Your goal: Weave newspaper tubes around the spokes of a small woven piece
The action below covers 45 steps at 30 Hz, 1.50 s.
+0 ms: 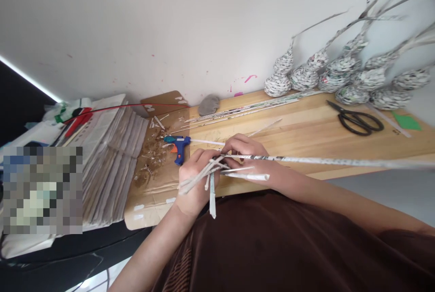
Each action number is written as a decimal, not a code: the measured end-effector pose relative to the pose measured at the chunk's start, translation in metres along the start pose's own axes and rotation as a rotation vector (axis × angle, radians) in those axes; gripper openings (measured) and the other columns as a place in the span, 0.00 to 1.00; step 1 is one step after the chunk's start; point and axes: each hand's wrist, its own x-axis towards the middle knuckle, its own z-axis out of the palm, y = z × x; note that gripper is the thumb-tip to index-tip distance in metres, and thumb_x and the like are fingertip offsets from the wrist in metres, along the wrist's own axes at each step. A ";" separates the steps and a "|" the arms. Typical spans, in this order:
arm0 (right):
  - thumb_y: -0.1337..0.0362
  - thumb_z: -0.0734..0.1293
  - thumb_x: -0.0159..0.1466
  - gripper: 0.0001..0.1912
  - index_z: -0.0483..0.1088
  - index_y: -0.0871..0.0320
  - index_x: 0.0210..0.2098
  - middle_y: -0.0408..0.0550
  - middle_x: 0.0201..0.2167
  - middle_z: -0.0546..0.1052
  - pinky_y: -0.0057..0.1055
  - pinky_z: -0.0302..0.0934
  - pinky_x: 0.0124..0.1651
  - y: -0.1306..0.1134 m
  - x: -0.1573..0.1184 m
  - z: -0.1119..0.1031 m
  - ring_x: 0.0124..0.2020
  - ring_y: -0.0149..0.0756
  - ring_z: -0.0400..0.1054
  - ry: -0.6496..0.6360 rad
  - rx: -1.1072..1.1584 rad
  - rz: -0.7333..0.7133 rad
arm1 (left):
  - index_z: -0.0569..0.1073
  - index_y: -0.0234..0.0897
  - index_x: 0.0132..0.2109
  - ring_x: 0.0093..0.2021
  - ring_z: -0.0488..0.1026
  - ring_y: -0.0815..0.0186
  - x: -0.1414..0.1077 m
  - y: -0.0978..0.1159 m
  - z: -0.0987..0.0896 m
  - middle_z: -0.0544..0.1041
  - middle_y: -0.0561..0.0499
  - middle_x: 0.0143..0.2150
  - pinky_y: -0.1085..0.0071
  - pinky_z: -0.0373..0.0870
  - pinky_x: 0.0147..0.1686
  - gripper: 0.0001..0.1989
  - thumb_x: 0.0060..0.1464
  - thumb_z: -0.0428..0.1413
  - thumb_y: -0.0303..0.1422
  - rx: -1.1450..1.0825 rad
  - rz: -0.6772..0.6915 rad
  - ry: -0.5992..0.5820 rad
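Near the table's front edge, both hands are closed on a small bundle of crossed rolled-paper strips (212,192). My left hand (195,181) grips the bundle from the left, with short strip ends sticking out over its back and downward. My right hand (246,147) has its fingers bent at the bundle's centre, touching the base of a long printed paper strip (306,160) that runs far to the right over my forearm. The fingertips are partly hidden by the strips. A blue glue gun (181,147) lies just beyond my left hand.
Stacked newspapers (115,160) stand left, beside stained cardboard (156,183). Long paper rods (244,110) and a grey stone (208,105) lie along the wooden table's (306,124) back. Black scissors (358,120), a green piece (407,121) and several woven gourd shapes (277,84) are at right.
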 end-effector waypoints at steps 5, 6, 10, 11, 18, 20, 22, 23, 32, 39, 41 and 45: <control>0.71 0.67 0.61 0.05 0.74 0.58 0.36 0.49 0.35 0.77 0.28 0.64 0.38 -0.001 0.001 0.006 0.34 0.34 0.72 0.088 -0.050 -0.063 | 0.77 0.38 0.39 0.36 0.78 0.64 0.002 0.000 0.003 0.81 0.52 0.35 0.70 0.74 0.37 0.09 0.52 0.58 0.22 0.030 -0.032 0.065; 0.69 0.68 0.62 0.02 0.74 0.57 0.35 0.48 0.33 0.77 0.28 0.64 0.37 0.000 0.002 0.008 0.34 0.34 0.72 0.103 -0.058 -0.063 | 0.77 0.38 0.39 0.36 0.78 0.64 0.002 -0.001 0.003 0.81 0.52 0.35 0.70 0.74 0.38 0.09 0.52 0.58 0.22 0.017 -0.038 0.066; 0.67 0.69 0.63 0.01 0.74 0.57 0.34 0.47 0.31 0.78 0.28 0.63 0.36 0.002 0.005 0.012 0.32 0.33 0.72 0.076 -0.086 -0.040 | 0.78 0.38 0.38 0.36 0.79 0.63 0.000 -0.004 0.003 0.81 0.51 0.34 0.68 0.74 0.40 0.09 0.51 0.57 0.22 -0.057 -0.137 0.056; 0.68 0.68 0.63 0.02 0.74 0.57 0.35 0.47 0.32 0.79 0.28 0.63 0.36 0.001 0.006 0.013 0.32 0.34 0.72 0.067 -0.086 -0.031 | 0.78 0.38 0.38 0.35 0.79 0.63 0.001 -0.005 0.004 0.81 0.52 0.34 0.68 0.74 0.40 0.09 0.51 0.57 0.22 -0.068 -0.171 0.053; 0.69 0.67 0.62 0.05 0.73 0.57 0.38 0.46 0.32 0.79 0.27 0.65 0.36 0.006 0.007 0.021 0.31 0.32 0.73 0.132 0.024 0.005 | 0.77 0.38 0.33 0.31 0.78 0.64 0.006 -0.002 0.005 0.81 0.52 0.29 0.69 0.74 0.35 0.06 0.52 0.57 0.24 -0.099 -0.231 0.096; 0.71 0.67 0.61 0.06 0.74 0.57 0.37 0.46 0.33 0.78 0.27 0.65 0.37 0.008 0.009 0.020 0.31 0.32 0.73 0.106 0.036 -0.016 | 0.76 0.38 0.31 0.30 0.77 0.64 0.007 -0.002 0.005 0.80 0.53 0.28 0.69 0.73 0.34 0.06 0.52 0.56 0.24 -0.114 -0.243 0.094; 0.72 0.67 0.59 0.07 0.73 0.56 0.36 0.46 0.33 0.78 0.27 0.65 0.37 0.008 0.012 0.018 0.32 0.32 0.73 0.074 0.007 -0.029 | 0.76 0.38 0.31 0.30 0.77 0.63 0.007 -0.002 0.006 0.80 0.53 0.27 0.69 0.72 0.33 0.06 0.52 0.56 0.23 -0.118 -0.250 0.093; 0.72 0.68 0.58 0.07 0.73 0.56 0.35 0.46 0.32 0.78 0.28 0.65 0.37 0.007 0.013 0.017 0.32 0.33 0.73 0.068 -0.011 -0.029 | 0.76 0.38 0.31 0.30 0.77 0.63 0.006 -0.003 0.006 0.80 0.52 0.27 0.69 0.72 0.33 0.06 0.52 0.56 0.23 -0.111 -0.242 0.094; 0.51 0.71 0.62 0.16 0.74 0.58 0.37 0.43 0.28 0.77 0.26 0.64 0.26 0.004 0.030 0.017 0.24 0.30 0.69 0.108 0.562 0.355 | 0.78 0.38 0.36 0.36 0.78 0.65 -0.001 -0.006 0.008 0.81 0.51 0.34 0.71 0.74 0.40 0.07 0.54 0.57 0.23 -0.153 -0.122 0.122; 0.55 0.76 0.57 0.13 0.75 0.58 0.35 0.46 0.30 0.80 0.29 0.71 0.34 0.010 0.004 0.019 0.29 0.33 0.75 0.137 0.548 0.378 | 0.79 0.38 0.38 0.34 0.77 0.67 0.000 -0.007 0.006 0.80 0.51 0.33 0.73 0.74 0.37 0.08 0.55 0.58 0.23 -0.129 -0.101 0.113; 0.57 0.74 0.60 0.11 0.76 0.58 0.35 0.46 0.30 0.81 0.30 0.73 0.35 0.009 -0.004 0.020 0.30 0.34 0.76 0.090 0.552 0.387 | 0.79 0.38 0.38 0.34 0.77 0.66 0.001 -0.005 0.004 0.81 0.51 0.34 0.73 0.74 0.37 0.08 0.55 0.57 0.23 -0.126 -0.093 0.091; 0.61 0.73 0.59 0.08 0.78 0.57 0.37 0.48 0.34 0.82 0.31 0.73 0.37 0.002 -0.010 0.018 0.34 0.37 0.77 0.154 0.453 0.301 | 0.79 0.37 0.38 0.37 0.79 0.64 0.003 -0.001 0.002 0.81 0.49 0.36 0.72 0.75 0.38 0.07 0.56 0.57 0.23 -0.114 -0.071 0.077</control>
